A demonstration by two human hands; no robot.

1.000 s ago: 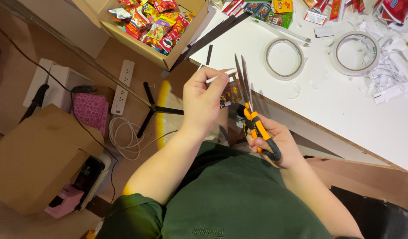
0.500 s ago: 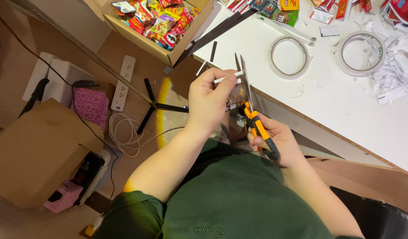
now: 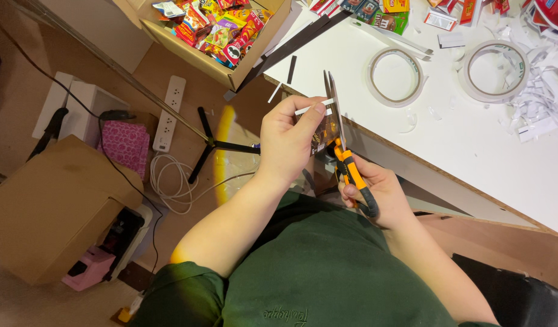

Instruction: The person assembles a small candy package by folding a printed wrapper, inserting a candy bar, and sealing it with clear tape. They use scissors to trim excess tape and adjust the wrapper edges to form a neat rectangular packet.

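Scissors [image 3: 342,142], orange-and-black handled, sit gripped in the right hand [image 3: 376,194], fingers wrapped around the handles, blades up at the table edge [image 3: 412,160]. Head view: the left hand [image 3: 291,139] pinches a small dark packet [image 3: 320,134] against the blades. Compared with a moment earlier, hands and packet are barely shifted; cutting continues.

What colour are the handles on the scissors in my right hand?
Orange and black, seen in the head view: the scissors sit in the right hand.
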